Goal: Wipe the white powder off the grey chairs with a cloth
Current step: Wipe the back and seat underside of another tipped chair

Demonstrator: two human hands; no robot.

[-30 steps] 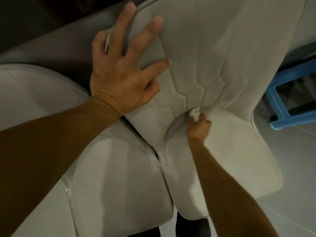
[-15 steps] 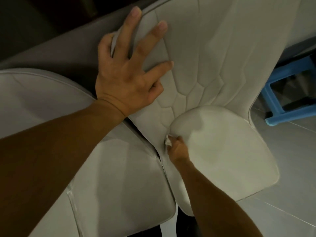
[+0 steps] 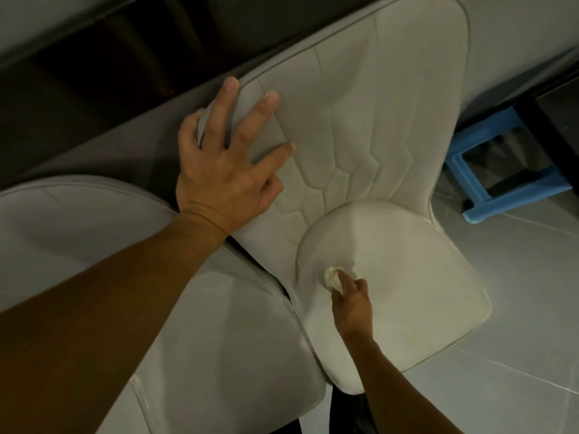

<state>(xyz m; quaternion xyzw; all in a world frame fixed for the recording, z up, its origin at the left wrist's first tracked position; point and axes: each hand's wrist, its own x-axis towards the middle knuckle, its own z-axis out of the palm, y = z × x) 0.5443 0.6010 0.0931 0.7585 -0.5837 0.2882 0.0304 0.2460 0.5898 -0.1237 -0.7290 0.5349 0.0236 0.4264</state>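
A grey padded chair (image 3: 391,126) with a stitched backrest stands in the middle, its seat (image 3: 416,270) pale with a whitish film. My left hand (image 3: 225,164) holds the left edge of the backrest, thumb behind it and fingers spread on the front. My right hand (image 3: 352,303) grips a small crumpled white cloth (image 3: 332,275) and presses it on the seat's left part, near the crease below the backrest. A second grey chair (image 3: 203,324) sits close on the left, under my left forearm.
A blue plastic stool (image 3: 501,170) stands on the pale tiled floor (image 3: 517,339) to the right of the chair. A dark table edge (image 3: 94,48) runs along the top behind both chairs.
My right hand slid the cloth from the middle of the crease left along the seat's back edge, then forward onto the seat surface. The left hand kept its hold on the backrest.
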